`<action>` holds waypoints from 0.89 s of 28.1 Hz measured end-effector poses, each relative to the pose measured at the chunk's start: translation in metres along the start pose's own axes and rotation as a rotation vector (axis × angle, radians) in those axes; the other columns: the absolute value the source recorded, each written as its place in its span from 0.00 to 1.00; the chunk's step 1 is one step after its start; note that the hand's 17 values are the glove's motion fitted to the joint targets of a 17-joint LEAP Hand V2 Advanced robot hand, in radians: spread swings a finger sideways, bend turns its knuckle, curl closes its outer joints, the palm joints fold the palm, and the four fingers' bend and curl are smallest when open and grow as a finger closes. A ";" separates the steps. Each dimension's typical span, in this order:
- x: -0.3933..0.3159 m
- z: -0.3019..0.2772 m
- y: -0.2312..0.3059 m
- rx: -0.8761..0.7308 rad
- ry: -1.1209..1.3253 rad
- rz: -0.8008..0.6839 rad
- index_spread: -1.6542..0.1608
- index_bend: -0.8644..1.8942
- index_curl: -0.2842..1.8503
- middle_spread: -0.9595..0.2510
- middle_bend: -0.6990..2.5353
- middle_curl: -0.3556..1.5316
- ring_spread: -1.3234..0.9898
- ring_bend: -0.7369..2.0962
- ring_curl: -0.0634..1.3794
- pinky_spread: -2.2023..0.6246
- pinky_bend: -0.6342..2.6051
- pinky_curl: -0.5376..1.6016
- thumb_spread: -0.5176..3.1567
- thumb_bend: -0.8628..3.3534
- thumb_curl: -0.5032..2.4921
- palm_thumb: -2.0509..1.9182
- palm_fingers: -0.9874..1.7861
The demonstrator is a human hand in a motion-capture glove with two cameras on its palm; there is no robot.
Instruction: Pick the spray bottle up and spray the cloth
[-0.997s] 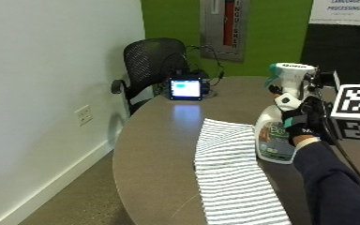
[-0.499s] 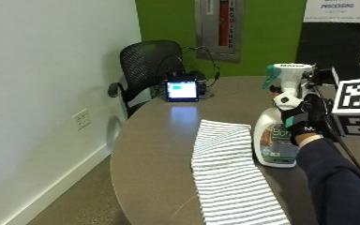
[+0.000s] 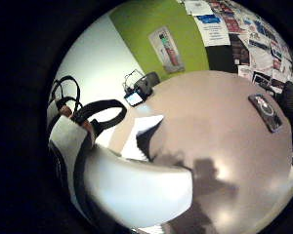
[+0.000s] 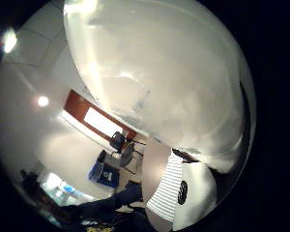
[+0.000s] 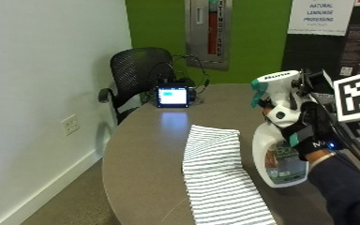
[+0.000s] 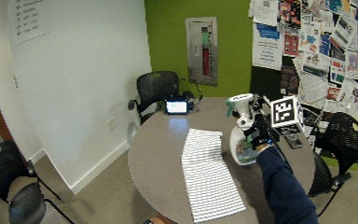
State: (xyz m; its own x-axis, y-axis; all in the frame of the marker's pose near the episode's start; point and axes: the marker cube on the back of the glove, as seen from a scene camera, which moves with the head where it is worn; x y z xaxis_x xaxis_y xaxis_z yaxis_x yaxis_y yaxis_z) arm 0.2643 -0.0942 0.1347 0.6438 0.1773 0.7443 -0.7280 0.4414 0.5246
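Observation:
A white spray bottle (image 5: 279,154) with a teal nozzle stands upright just right of the striped cloth (image 5: 221,180). My gloved right hand (image 5: 304,131) grips its neck from behind, fingers curled round it. The nozzle points left, over the cloth's side. Whether the base touches the round table (image 5: 142,154) I cannot tell. The cloth lies flat in a long strip toward the table's near edge. In the wide view the bottle (image 6: 242,142) and cloth (image 6: 207,177) stand the same way. The bottle's white body (image 4: 159,72) fills the thumb side view and bulks large in the little finger side view (image 3: 136,187).
A small device with a lit screen (image 5: 172,96) sits at the table's far edge, cables behind it. A black mesh chair (image 5: 139,70) stands beyond it. A dark phone (image 3: 266,112) lies on the table to my right. A white wall runs along the left.
The outside camera has shifted its framing. My hand still grips the upright bottle beside the cloth; I see no clear move of either.

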 end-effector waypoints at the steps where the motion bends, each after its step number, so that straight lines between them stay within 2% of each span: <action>1: -0.002 -0.001 0.003 -0.011 -0.027 -0.012 0.75 0.38 0.35 0.61 0.40 0.45 0.46 0.49 0.35 0.65 0.34 0.43 0.26 0.20 0.38 0.77 0.85; 6: -0.013 -0.015 0.035 -0.078 -0.055 -0.071 0.75 0.38 0.36 0.61 0.40 0.45 0.46 0.49 0.35 0.65 0.34 0.43 0.26 0.20 0.38 0.77 0.85; 14: -0.049 -0.036 0.054 -0.144 0.126 -0.220 0.75 0.38 0.36 0.60 0.40 0.46 0.45 0.49 0.35 0.66 0.34 0.43 0.25 0.20 0.39 0.77 0.85; 18: -0.056 -0.040 0.065 -0.224 0.229 -0.269 0.75 0.38 0.37 0.60 0.40 0.46 0.45 0.49 0.36 0.66 0.34 0.43 0.25 0.20 0.39 0.77 0.84; 25: -0.077 -0.033 0.083 -0.374 0.462 -0.448 0.75 0.38 0.37 0.60 0.40 0.46 0.45 0.49 0.36 0.67 0.34 0.43 0.25 0.20 0.39 0.77 0.85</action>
State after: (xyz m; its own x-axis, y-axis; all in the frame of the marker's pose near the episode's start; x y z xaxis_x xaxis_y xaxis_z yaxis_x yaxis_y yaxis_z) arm 0.1620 -0.0417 0.1072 0.9535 0.2261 0.1993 -0.2974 0.8134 0.5000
